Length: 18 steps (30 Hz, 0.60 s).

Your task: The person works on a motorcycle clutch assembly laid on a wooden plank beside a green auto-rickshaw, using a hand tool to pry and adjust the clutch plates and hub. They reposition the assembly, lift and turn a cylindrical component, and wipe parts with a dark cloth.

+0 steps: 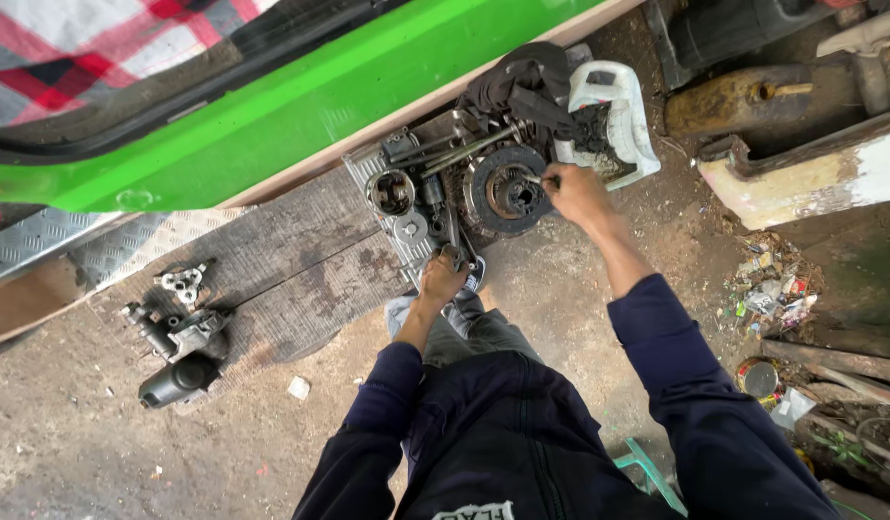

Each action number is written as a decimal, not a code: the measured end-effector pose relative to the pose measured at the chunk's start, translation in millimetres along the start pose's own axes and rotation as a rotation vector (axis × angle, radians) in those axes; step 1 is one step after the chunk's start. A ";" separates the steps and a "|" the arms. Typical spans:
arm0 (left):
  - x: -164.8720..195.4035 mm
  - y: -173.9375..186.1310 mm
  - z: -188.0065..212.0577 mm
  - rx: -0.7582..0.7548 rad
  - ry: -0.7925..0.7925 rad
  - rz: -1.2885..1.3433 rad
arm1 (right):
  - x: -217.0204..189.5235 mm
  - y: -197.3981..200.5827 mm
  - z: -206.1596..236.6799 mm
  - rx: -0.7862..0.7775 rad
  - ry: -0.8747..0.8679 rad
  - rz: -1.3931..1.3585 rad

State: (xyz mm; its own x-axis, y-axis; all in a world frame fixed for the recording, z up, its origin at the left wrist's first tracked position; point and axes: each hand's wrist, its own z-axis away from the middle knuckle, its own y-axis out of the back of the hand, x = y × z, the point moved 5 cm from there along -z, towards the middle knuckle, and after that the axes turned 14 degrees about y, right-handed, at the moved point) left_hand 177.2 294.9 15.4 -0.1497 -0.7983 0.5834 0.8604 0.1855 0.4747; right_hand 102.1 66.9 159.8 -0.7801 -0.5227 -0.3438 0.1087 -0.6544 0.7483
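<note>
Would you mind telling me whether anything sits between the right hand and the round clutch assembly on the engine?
Nothing visible does: the right hand is already at the round dark metal clutch assembly, its fingers holding a thin tool against the clutch's centre.

A: Setting: a roadside or yard repair workshop, work done on the bare dirt floor (pixel 69 453).

B: Evidence?

A: An opened engine block (pixel 454 183) lies on a wooden board (pixel 291 270). Left of the engine, loose greasy metal parts (pixel 175 332). Behind it, green vehicle bodywork (pixel 300 106). To its right, rusty scrap (pixel 743 96) and litter (pixel 772 289).
</note>
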 end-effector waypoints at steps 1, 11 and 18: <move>-2.2 -1.1 -0.1 -0.005 0.008 -0.005 | 2.4 -0.9 2.6 -0.033 -0.006 0.023; 1.4 -21.6 -2.1 -0.093 -0.046 -0.003 | 22.7 4.2 22.8 0.158 -0.045 -0.133; 13.1 -23.7 -0.1 -0.153 -0.043 -0.024 | 49.2 10.5 53.9 0.328 -0.072 -0.159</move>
State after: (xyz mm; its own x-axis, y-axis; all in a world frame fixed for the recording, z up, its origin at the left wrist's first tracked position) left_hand 154.9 280.0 11.6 -0.1889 -0.7757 0.6022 0.9202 0.0743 0.3844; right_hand 31.7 63.7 181.4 -0.8140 -0.3814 -0.4381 -0.2115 -0.5079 0.8351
